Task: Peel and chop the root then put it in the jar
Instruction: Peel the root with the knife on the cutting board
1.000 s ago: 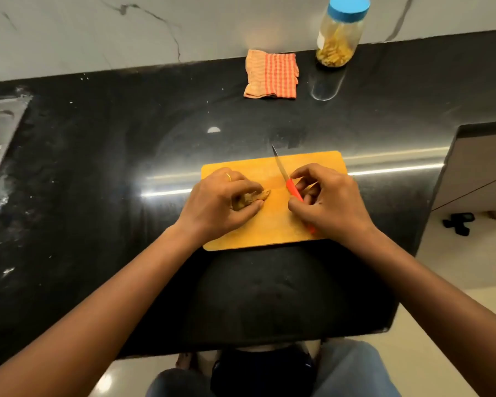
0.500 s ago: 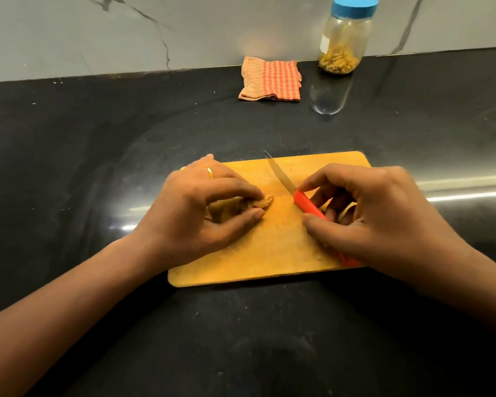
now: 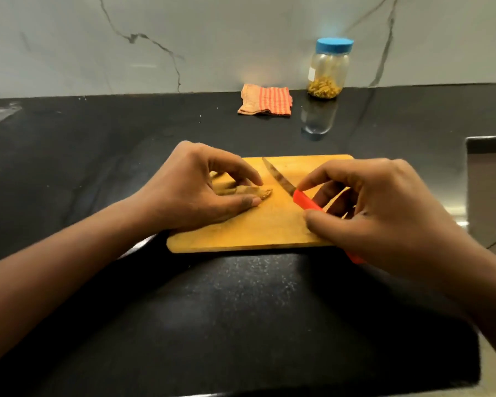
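Root (image 3: pixel 263 194) — in left hand (image 3: pixel 195 187), beside knife (image 3: pixel 279 178)

Striped cloth (image 3: pixel 265 100) on black counter (image 3: pixel 98 144)

The glossy stone table (image 3: pixel 241 310) is seen black with pale flecks, the rectangular wooden cutting board (image 3: pixel 241 233) yellow-orange, the knobbly root (image 3: pixel 265 193) brown. The small steel knife (image 3: pixel 304 199) is handled in bright red. The clear round jar (image 3: pixel 330 70) is capped blue; the folded cloth (image 3: pixel 267 100) is striped orange.
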